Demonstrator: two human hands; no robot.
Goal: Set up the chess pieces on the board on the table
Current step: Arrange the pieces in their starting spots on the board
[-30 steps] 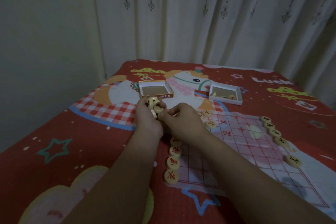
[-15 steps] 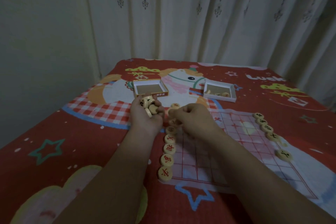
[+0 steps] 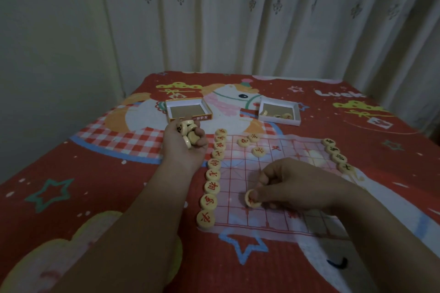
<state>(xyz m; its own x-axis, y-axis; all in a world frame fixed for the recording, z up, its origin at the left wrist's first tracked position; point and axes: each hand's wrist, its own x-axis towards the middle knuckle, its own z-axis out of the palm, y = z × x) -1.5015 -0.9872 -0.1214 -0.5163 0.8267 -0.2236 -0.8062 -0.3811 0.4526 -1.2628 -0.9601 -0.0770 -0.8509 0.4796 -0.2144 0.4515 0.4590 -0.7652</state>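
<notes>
Chess pieces (image 3: 212, 173) already fill the board's (image 3: 273, 188) left edge; the opposite row is partial. The right hand (image 3: 283, 185) pinches one piece (image 3: 252, 199) onto the grid, the left hand (image 3: 184, 143) clutches several spares (image 3: 188, 134), and more wait in a box (image 3: 279, 113).

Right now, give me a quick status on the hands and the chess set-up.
Left hand grips a clutch of spare pieces. Right hand pinches one red-marked piece on the board. Left-edge row filled; nothing blocking.
</notes>
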